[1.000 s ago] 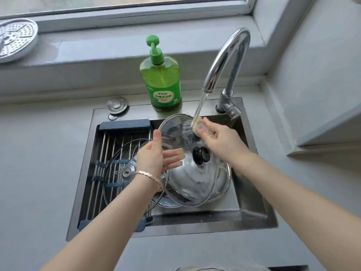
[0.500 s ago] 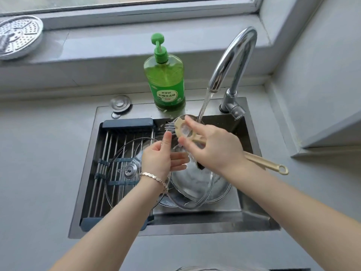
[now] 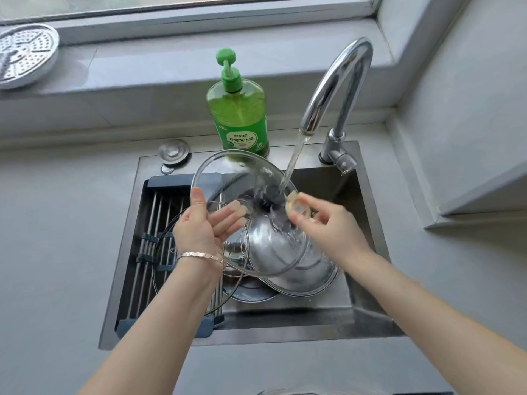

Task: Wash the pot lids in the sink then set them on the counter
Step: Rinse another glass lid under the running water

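Left hand [image 3: 204,228] is pinching the glass lid [image 3: 228,178] by its rim, right hand [image 3: 332,232] is gripping the dish brush [image 3: 295,207]; I'd be rotating the lid slowly under the tap [image 3: 336,86].

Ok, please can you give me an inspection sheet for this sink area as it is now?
Surface: grey counter around a steel sink; tap running.
Job's things: glass lid tilted under the stream; second glass lid on the roll-up rack; steel lid in the basin.
Clutter: green dish soap bottle and sink plug behind the basin.
Hands: left hand holds the glass lid's edge; right hand grips a beige brush by its rim.
Cables: nothing seen.
Surroundings: windowsill with a perforated steamer plate.
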Tool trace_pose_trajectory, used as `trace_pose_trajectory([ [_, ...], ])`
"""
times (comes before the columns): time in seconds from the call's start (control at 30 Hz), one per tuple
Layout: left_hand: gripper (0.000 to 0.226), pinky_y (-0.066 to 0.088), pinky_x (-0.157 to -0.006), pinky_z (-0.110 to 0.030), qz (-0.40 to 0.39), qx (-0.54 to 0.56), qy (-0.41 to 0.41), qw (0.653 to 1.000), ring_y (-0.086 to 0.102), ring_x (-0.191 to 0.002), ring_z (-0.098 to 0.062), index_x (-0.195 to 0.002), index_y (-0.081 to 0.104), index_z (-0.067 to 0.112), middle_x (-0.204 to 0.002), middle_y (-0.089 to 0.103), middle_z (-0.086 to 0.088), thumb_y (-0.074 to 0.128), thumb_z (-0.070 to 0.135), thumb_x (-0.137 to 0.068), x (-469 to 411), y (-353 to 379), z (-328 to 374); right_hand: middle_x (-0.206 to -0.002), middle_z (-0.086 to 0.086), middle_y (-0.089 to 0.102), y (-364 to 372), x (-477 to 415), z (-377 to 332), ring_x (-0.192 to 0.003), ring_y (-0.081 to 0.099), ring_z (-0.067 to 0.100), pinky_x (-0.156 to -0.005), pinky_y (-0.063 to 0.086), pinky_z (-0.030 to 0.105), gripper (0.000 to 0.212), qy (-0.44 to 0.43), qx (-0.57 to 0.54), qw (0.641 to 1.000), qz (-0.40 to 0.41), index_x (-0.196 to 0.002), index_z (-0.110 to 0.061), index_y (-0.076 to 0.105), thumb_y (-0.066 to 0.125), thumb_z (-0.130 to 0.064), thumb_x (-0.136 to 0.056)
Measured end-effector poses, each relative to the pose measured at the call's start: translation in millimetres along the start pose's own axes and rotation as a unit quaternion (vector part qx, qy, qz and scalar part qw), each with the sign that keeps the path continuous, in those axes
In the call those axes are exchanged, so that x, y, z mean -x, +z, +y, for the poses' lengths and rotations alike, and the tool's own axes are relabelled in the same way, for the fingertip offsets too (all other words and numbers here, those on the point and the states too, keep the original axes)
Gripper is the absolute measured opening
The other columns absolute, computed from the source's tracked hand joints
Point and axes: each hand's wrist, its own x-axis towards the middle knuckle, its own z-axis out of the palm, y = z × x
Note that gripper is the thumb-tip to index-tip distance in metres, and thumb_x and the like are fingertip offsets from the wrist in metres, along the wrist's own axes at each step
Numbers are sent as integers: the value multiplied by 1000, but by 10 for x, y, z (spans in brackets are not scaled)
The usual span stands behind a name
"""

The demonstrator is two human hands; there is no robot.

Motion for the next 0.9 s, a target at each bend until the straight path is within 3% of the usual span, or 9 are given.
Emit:
trace_pose_trajectory([
  [0.23,35,54,-43,-26,32,12,-6,999,69,-55,-24,-73,43,15,-66,70,-16,51,44,-90,-32,2,-49,-59,-10,45,-41,-1,-33,-60,46,5,-57,35,26,46,34,17,999,24,-124,-41,56,60,-55,-81],
  [0.27,34,54,-43,-27,38,13,-4,999,70,-55,-24,-78,45,13,-66,71,-16,52,44,-90,-43,1,-45,-60,-10,49,-4,82,-77,-61,47,4,-58,38,26,46,14,24,1000,10,-124,-43,55,61,-56,-80],
  [0.33,39,57,-47,-30,54,28,0,998,70,-57,-25,-107,52,9,-67,71,-17,52,44,-90,-52,0,-28,-75,-13,61,89,321,-175,-73,56,4,-67,46,28,47,-34,48,998,-38,-123,-50,52,62,-56,-78],
  [0.4,59,58,-51,-33,74,33,3,997,70,-58,-25,-130,42,3,-68,71,-17,52,45,-90,-66,-5,-12,-81,-17,62,85,363,-174,-76,56,4,-70,46,27,45,-34,52,997,-47,-121,-52,53,64,-54,-78],
  [0.53,36,55,-44,-28,98,56,2,994,71,-60,-26,-98,39,13,-68,71,-17,54,45,-89,-87,-21,31,-60,-12,47,6,208,-17,-68,50,10,-66,39,29,43,60,23,998,16,-119,-42,60,63,-55,-78],
  [0.7,40,59,-53,-33,113,47,11,992,71,-61,-26,-104,42,9,-68,71,-16,56,43,-89,-80,-22,3,-67,-24,51,178,623,-183,-65,51,-1,-69,44,24,45,-34,21,996,-78,-118,-57,48,66,-51,-77],
  [0.77,37,59,-54,-33,113,41,13,993,70,-59,-25,-101,43,9,-64,70,-15,56,42,-89,-59,-45,-18,-69,-17,55,145,447,23,-68,51,2,-68,41,27,39,18,32,998,-41,-118,-50,56,61,-56,-80],
  [0.83,33,58,-49,-31,114,39,6,993,70,-58,-25,-86,42,12,-64,70,-15,55,42,-90,-65,-93,-31,-82,-7,63,81,240,296,-75,55,12,-67,39,25,45,137,1,990,-17,-118,-31,62,56,-58,-83],
  [0.9,35,55,-45,-28,96,40,-20,994,70,-60,-25,-81,45,11,-78,71,-20,53,45,-89,-82,-146,-40,-82,2,62,39,154,443,-51,47,10,-46,36,20,57,271,-168,948,-3,-111,-11,63,62,-57,-78],
])
